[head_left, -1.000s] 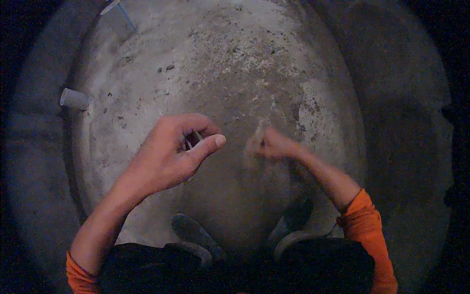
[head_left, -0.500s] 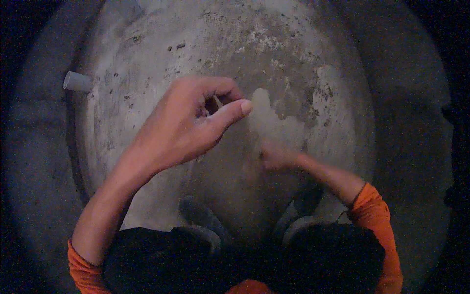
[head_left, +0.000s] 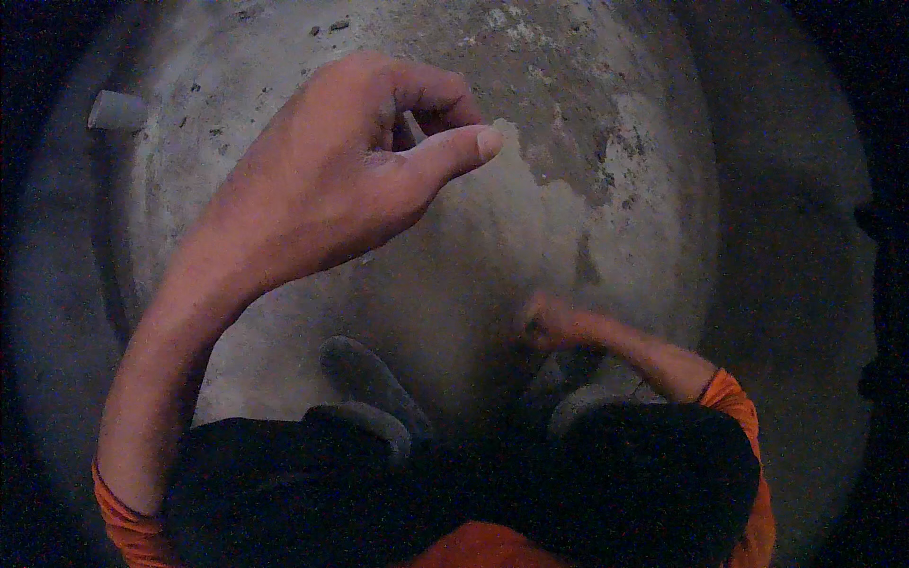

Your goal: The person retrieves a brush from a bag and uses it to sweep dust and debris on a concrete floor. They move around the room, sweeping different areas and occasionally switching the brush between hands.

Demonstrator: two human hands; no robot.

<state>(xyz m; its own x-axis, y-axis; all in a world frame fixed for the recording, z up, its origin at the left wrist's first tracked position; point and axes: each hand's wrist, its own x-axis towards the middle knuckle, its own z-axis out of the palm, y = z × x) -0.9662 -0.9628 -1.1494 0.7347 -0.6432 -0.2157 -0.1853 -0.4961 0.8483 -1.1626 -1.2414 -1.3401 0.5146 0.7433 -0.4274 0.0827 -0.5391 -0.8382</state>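
Observation:
My left hand is raised high and looks large in the view. Its thumb and fingers come together in a pinch. A small pale sliver shows inside the curl of the fingers, but whether it is a held thing or floor behind is unclear. Lower and to the right, my right hand is blurred by motion, its fingers curled into a closed shape. Anything inside that hand is too dim to make out. The two hands are apart, both above a worn grey floor.
A short pale tube sticks out at the far left. The floor carries a lighter, ragged patch and small dark crumbs. Below the hands are my grey shoe and dark trousers.
My left hand has risen in the view and appears larger. My right hand has shifted slightly right and lower. The floor and tube have slid upward and left in the picture.

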